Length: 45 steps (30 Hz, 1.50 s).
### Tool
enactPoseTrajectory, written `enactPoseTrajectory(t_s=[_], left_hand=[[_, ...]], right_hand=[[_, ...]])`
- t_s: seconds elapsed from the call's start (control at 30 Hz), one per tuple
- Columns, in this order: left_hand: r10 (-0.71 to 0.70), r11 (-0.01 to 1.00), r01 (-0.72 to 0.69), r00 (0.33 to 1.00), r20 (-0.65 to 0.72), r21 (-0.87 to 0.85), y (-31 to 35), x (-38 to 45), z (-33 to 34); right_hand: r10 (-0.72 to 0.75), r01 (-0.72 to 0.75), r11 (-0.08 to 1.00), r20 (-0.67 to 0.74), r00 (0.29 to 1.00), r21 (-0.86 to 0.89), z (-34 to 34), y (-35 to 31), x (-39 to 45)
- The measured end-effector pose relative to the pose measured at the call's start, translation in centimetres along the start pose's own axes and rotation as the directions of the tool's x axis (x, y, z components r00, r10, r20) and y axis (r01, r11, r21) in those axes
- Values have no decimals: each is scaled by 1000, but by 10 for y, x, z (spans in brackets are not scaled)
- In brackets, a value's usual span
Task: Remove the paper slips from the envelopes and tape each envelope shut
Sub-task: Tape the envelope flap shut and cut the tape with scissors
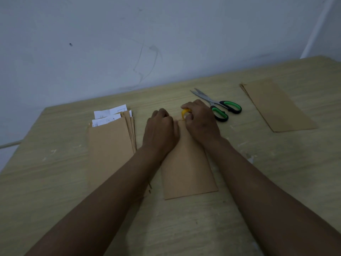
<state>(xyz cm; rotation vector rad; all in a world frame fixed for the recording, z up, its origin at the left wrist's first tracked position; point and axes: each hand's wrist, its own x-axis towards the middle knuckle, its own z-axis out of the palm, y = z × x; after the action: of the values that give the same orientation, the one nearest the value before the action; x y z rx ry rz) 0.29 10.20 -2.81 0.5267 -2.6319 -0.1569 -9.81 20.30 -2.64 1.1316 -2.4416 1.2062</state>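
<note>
While the left hand (162,130) presses curled fingers on the envelope (188,169), its long axis runs six to twelve o'clock. The right hand (201,122) pinches the tape roll (184,113) at the twelve o'clock end, scissors (219,106) at two.

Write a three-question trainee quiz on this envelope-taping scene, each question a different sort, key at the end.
1. True or false: the green-handled steel scissors lie untouched on the pale wooden table.
2. What does the right hand hold? A) yellow tape roll B) scissors C) paper slip
3. Which pile shows white printed paper slips: the left stack of brown envelopes or the far-right brown envelopes?

Key: 1 true; 2 A; 3 the left stack.
</note>
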Motion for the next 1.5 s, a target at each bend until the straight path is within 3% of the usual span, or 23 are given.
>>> enactPoseTrajectory(t_s=[0.27, 0.43, 0.8, 1.0, 1.5], left_hand=[[10, 992, -8, 1000, -15, 129, 2, -3, -1], [5, 994, -5, 1000, 1, 105, 6, -5, -7], [5, 990, -14, 998, 63, 139, 12, -2, -2], [-55, 998, 55, 998, 17, -2, 20, -7, 7], [-24, 1000, 24, 999, -35, -13, 20, -11, 5]], right_hand=[[59, -59, 998, -5, 998, -23, -1, 0, -2], [94, -98, 994, -75, 993, -46, -1, 1, -1], [156, -160, 985, -55, 986, -65, -2, 1, -2], [174, -175, 983, -38, 984, -48, -5, 1, -3], [214, -221, 973, -100, 972, -71, -4, 3, -6]])
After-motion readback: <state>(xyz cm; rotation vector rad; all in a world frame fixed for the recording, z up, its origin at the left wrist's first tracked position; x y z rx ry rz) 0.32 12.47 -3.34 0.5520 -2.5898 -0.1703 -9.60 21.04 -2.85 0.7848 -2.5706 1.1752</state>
